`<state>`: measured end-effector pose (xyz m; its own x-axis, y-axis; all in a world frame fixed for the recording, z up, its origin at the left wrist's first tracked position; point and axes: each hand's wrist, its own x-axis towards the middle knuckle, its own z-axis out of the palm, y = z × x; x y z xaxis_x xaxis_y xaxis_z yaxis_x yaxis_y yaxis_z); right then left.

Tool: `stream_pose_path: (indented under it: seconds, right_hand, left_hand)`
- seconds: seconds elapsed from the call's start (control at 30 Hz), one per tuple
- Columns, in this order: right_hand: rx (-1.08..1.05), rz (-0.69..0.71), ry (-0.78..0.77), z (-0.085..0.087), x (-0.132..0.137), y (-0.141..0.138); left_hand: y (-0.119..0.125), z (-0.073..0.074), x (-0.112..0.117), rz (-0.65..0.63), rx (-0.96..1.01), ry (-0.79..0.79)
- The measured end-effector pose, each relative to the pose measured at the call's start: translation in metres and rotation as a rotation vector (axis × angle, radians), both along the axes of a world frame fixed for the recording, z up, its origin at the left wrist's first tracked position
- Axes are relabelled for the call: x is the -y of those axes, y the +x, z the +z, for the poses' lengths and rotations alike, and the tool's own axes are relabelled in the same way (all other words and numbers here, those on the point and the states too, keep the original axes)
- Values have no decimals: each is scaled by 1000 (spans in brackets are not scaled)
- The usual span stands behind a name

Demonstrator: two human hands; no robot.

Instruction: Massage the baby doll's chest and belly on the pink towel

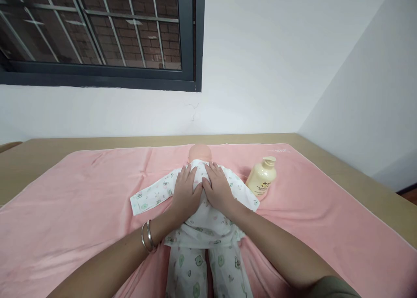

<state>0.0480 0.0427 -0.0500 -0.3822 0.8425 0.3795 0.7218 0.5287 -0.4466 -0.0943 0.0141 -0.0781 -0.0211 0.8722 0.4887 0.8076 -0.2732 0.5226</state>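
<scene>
Your light's soft and even, with pale glare on the dark-framed rectangular glass window (97, 37) upper left; lower-right corner's kinda dim.

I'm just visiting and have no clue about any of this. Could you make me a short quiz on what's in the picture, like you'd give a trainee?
1. True or false: the left hand and the right hand both rest on the white patterned top.
2. Which arm wears the bangles? A) left; B) right; C) both
3. Fill in the colour: the pump bottle stands on a ____ cloth.

Key: 1. True. 2. A. 3. Pink.
</scene>
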Motion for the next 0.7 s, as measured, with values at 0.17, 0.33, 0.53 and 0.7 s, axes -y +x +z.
stream_pose_path:
  seconds: [0.17, 0.33, 0.53, 0.7]
  right_hand:
    - [1, 37, -15, -1, -10, 2]
    - [65, 24, 15, 1, -15, -1]
    - [419, 120, 200, 25, 28, 3]
    - [426, 110, 126, 44, 37, 12]
  left_hand:
    - [-1, -3, -4, 41, 16, 9]
    - [-3, 0, -10, 35, -18, 19]
    - [7, 8, 26, -66, -96, 37]
    - [7, 16, 33, -119, -70, 3]
